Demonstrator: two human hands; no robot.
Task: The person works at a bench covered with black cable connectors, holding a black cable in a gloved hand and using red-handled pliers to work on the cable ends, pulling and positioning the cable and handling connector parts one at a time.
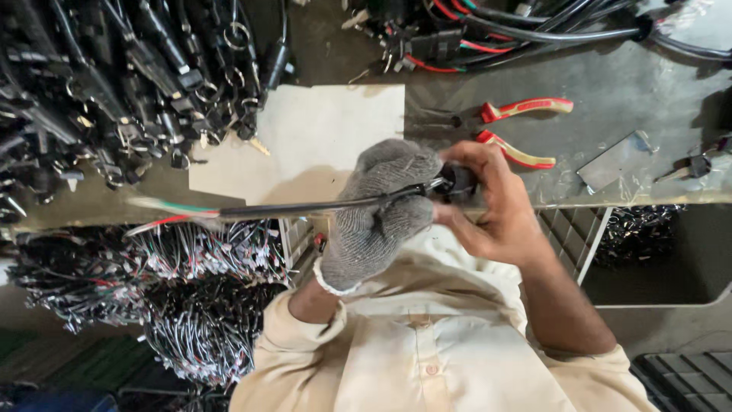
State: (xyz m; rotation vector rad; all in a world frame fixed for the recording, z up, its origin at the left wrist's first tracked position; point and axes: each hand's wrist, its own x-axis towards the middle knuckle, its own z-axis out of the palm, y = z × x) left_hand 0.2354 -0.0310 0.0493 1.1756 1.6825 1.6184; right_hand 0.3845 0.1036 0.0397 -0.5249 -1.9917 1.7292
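The gloved left hand [379,206] grips the thin black sheathed cable [305,207] shut — light and floppy, best held near its black plastic plug [458,181], pinched in the bare right hand [492,206] just below the red-handled pliers [515,130].

grey knit glove [379,206], cream buttoned shirt [427,343]

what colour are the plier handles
Red and cream, on the pliers in the head view.

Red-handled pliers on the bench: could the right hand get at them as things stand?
Probably yes, once freed: the pliers lie uncovered just beyond the right hand, but its fingers now grip a black connector.
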